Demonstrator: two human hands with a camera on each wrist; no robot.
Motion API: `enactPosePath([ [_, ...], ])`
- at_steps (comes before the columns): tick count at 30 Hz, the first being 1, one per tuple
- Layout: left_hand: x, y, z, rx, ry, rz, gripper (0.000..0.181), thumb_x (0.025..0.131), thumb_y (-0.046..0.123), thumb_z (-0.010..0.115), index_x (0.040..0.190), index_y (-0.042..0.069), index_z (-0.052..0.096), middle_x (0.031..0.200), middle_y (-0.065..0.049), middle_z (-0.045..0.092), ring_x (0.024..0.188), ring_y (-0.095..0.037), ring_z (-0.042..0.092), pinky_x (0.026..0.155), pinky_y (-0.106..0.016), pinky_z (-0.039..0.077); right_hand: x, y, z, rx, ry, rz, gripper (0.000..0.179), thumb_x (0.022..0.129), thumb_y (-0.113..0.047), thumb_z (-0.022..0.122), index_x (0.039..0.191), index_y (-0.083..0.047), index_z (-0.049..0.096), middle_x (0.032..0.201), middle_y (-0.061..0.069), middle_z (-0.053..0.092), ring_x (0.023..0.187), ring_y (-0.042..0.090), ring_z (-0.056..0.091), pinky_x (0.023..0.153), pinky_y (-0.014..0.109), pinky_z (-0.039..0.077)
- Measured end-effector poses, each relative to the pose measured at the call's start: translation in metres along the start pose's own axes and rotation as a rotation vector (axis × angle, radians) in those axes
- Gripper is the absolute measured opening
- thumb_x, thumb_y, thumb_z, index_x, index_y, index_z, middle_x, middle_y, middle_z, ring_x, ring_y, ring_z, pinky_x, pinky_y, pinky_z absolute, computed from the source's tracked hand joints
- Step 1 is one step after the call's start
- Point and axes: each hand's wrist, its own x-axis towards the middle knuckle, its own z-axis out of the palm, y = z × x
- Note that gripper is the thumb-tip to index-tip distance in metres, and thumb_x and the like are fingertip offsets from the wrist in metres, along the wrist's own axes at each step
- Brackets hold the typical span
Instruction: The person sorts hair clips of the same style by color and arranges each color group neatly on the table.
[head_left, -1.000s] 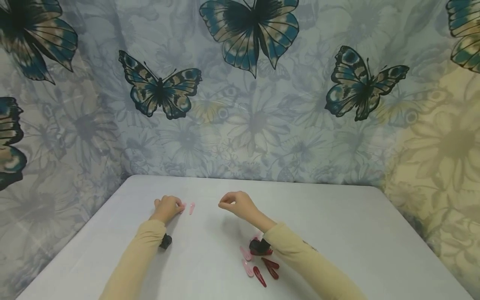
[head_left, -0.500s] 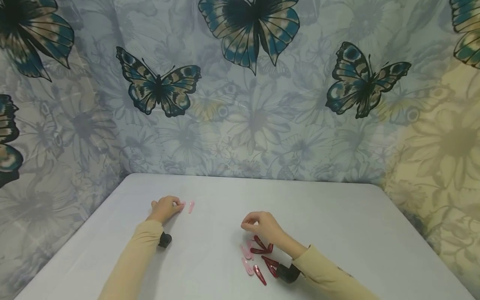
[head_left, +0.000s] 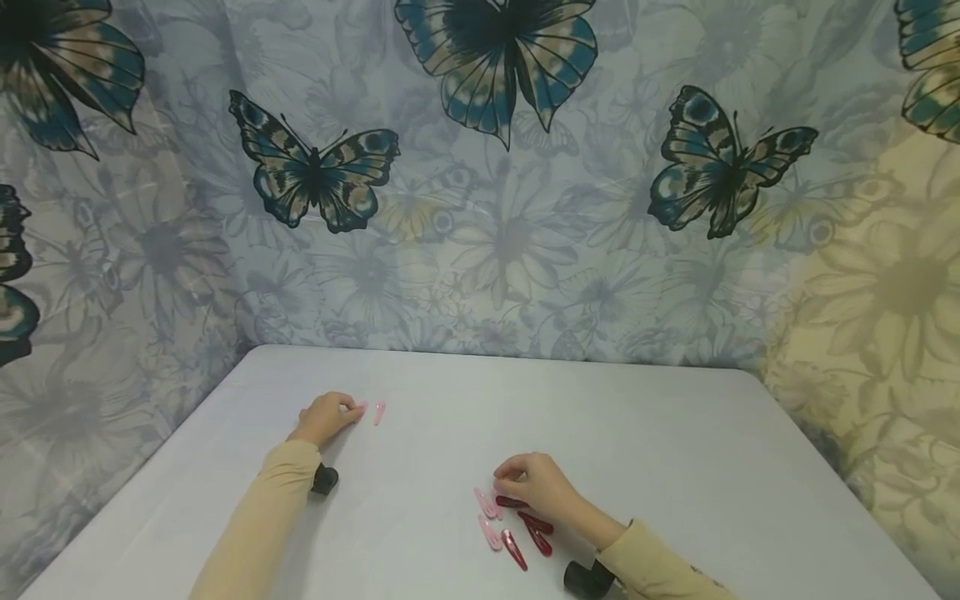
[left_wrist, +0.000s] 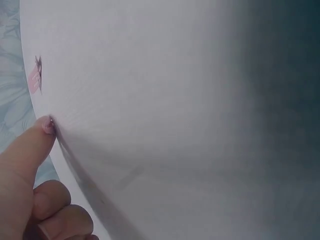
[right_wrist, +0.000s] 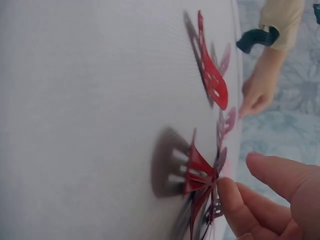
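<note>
At the far left of the table, my left hand [head_left: 324, 419] holds a pink snap hair clip [head_left: 362, 407] at its thumb and fingertips. Another pink hair clip [head_left: 379, 413] lies just to the right of it. My right hand [head_left: 546, 487] is over the group of hair clips near the middle, thumb and index finger apart. In the right wrist view its fingertips are right at a cluster of red hair clips [right_wrist: 197, 175], with nothing pinched. A separate red hair clip [head_left: 514, 550] lies closer to me, beside a pink clip [head_left: 490, 533].
The white table [head_left: 660, 450] carries the clips. Behind it hangs a butterfly-print cloth [head_left: 510, 250]. Black wrist cameras sit under both sleeves, the right one [head_left: 588, 577] close to the table near the clips.
My right hand has come back from the middle of the table, near the left-hand clips, toward me and down to the clip group. My left hand has stayed nearly in place with its pink clip.
</note>
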Motion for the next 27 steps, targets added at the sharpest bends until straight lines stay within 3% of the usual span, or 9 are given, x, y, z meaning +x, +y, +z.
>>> enactPosePath([
  [5, 0.0, -0.001, -0.002, -0.025, -0.011, 0.048, 0.019, 0.084, 0.02, 0.063, 0.07, 0.008, 0.062, 0.097, -0.02, 0.06, 0.075, -0.027, 0.051, 0.07, -0.044, 0.04, 0.001, -0.004, 0.004, -0.087, 0.009, -0.013, 0.015, 0.078, -0.016, 0.069, 0.086, -0.003, 0.066, 0.066, -0.01, 0.055, 0.059, 0.005, 0.047, 0.056, 0.024, 0.041],
  [16, 0.0, -0.001, -0.002, -0.043, -0.027, 0.013, 0.018, 0.086, 0.021, 0.061, 0.074, 0.008, 0.062, 0.097, -0.019, 0.059, 0.081, -0.03, 0.052, 0.074, -0.046, 0.039, 0.0, -0.011, 0.006, -0.162, 0.001, -0.013, 0.01, 0.075, -0.01, 0.071, 0.079, -0.009, 0.063, 0.064, -0.011, 0.049, 0.064, 0.008, 0.043, 0.059, 0.025, 0.038],
  [27, -0.004, 0.003, -0.002, -0.069, -0.041, 0.015, 0.019, 0.087, 0.021, 0.059, 0.074, 0.008, 0.061, 0.093, -0.017, 0.059, 0.074, -0.025, 0.048, 0.069, -0.042, 0.039, 0.001, -0.004, 0.009, -0.023, -0.012, -0.042, 0.016, 0.074, 0.002, 0.066, 0.073, -0.009, 0.055, 0.062, -0.008, 0.047, 0.057, 0.005, 0.043, 0.051, 0.023, 0.039],
])
